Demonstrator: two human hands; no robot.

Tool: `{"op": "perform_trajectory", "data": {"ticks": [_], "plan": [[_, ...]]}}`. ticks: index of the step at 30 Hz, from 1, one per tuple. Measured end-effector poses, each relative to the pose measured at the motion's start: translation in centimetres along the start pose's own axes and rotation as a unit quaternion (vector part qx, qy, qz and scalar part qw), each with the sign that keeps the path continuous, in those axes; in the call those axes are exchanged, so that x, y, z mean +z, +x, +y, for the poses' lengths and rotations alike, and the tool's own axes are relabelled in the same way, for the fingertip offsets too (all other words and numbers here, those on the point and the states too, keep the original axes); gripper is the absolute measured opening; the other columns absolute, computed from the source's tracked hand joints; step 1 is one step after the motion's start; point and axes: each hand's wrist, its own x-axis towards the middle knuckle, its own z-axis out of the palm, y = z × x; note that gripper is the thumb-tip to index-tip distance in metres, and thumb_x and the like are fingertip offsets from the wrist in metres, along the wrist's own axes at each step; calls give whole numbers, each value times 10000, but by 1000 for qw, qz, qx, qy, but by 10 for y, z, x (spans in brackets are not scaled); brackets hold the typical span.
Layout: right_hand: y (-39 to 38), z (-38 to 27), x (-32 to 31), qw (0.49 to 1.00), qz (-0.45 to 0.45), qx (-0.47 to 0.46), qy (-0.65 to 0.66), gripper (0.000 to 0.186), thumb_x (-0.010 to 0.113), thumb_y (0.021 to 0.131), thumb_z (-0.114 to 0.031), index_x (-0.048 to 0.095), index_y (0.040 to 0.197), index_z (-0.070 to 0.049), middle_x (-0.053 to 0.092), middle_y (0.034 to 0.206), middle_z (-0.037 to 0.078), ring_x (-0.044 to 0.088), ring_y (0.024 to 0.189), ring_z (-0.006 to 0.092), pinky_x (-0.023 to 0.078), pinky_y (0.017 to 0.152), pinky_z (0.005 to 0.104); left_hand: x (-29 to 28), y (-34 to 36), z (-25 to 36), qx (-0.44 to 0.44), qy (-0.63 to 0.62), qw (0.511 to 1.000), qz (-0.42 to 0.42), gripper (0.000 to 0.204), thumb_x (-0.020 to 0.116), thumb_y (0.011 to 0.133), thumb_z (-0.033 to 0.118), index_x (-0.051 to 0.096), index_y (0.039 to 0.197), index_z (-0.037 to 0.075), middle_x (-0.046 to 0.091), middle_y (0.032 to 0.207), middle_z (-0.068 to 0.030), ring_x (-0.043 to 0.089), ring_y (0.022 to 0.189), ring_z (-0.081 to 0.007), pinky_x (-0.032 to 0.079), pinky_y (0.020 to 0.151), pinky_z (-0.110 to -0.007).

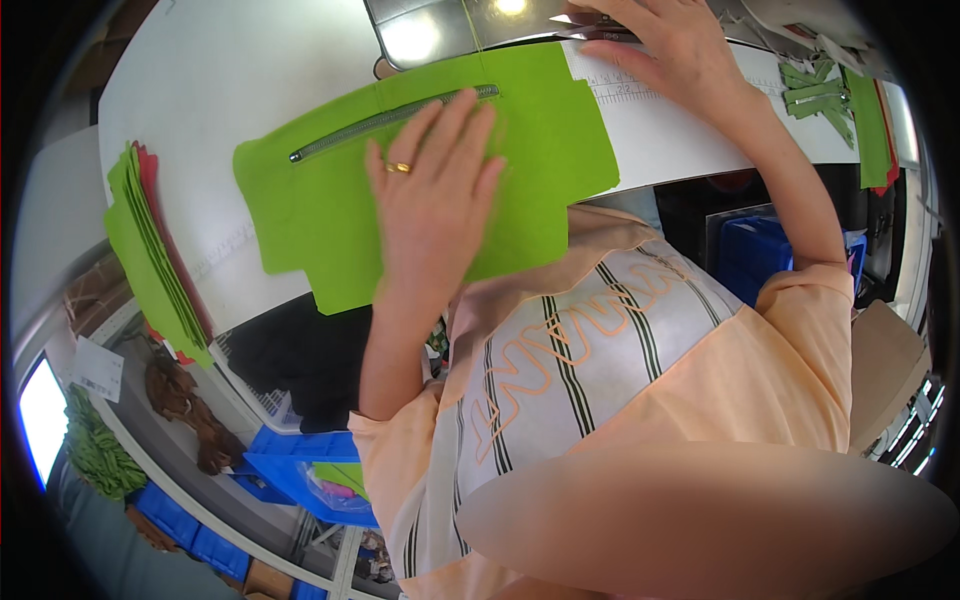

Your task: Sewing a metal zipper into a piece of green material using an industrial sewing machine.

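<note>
A bright green fabric panel (330, 215) with notched corners lies across the white table. A dark zipper with metallic-looking teeth (350, 135) is set into its upper part. My left hand (435, 190), wearing a gold-coloured ring, rests flat on the panel, its fingertips reaching the zipper. Its edges look slightly smeared by motion. Beyond the panel's upper right corner, my right hand (680, 50) has its thumb and fingers around a small dark tool (600, 32) with a metal tip. Its exact kind is hard to make out. Thin green threads run from the panel toward the sewing machine (425, 35).
Stacked green and red fabric pieces (150, 250) hang over the table's left edge. Green zipper strips (818, 98) lie at the far right beside more green fabric (868, 130). Measuring scales mark the tabletop (690, 130). Below stand a blue bin (300, 470) and black cloth (300, 360).
</note>
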Motion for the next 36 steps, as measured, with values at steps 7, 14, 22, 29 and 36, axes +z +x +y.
{"op": "perform_trajectory", "data": {"ticks": [7, 14, 22, 29, 36], "plan": [[65, -11, 20, 933, 91, -348, 29, 135, 578, 792, -149, 608, 832, -24, 589, 864, 92, 579, 805, 236, 453, 685, 347, -31, 66, -45, -69, -93, 981, -153, 390, 760, 751, 282, 604, 1008, 33, 597, 872, -57, 550, 849, -179, 444, 780, -297], [83, -9, 10, 905, 44, -422, 30, 157, 574, 780, -158, 533, 745, -11, 553, 729, 102, 563, 648, 235, 466, 610, 353, -33, 76, -49, -31, -214, 957, -195, 293, 741, 753, 191, 604, 926, -2, 553, 709, -2, 515, 645, -101, 420, 608, -241], [67, -18, 15, 928, 83, -357, 70, 177, 608, 772, -173, 526, 713, -28, 533, 647, 95, 567, 612, 265, 470, 528, 374, -30, 87, -58, -105, -343, 893, -273, 323, 695, 798, 171, 612, 1047, -17, 596, 725, -16, 521, 648, -73, 421, 619, -246], [52, -23, 7, 971, -197, -76, 111, 221, 647, 863, -240, 605, 771, -43, 502, 692, 96, 576, 679, 283, 429, 540, 397, -28, 86, -53, -122, -341, 876, -317, 319, 673, 779, 226, 629, 886, -71, 570, 656, -59, 515, 598, -128, 426, 584, -290], [57, -23, 37, 908, -12, -239, 344, 410, 608, 898, -256, 461, 635, 22, 463, 631, 154, 492, 590, 304, 369, 540, 410, -42, 53, -65, -136, -412, 853, -291, 213, 668, 848, 163, 639, 843, -48, 599, 719, 11, 502, 663, -61, 418, 601, -251]]}}
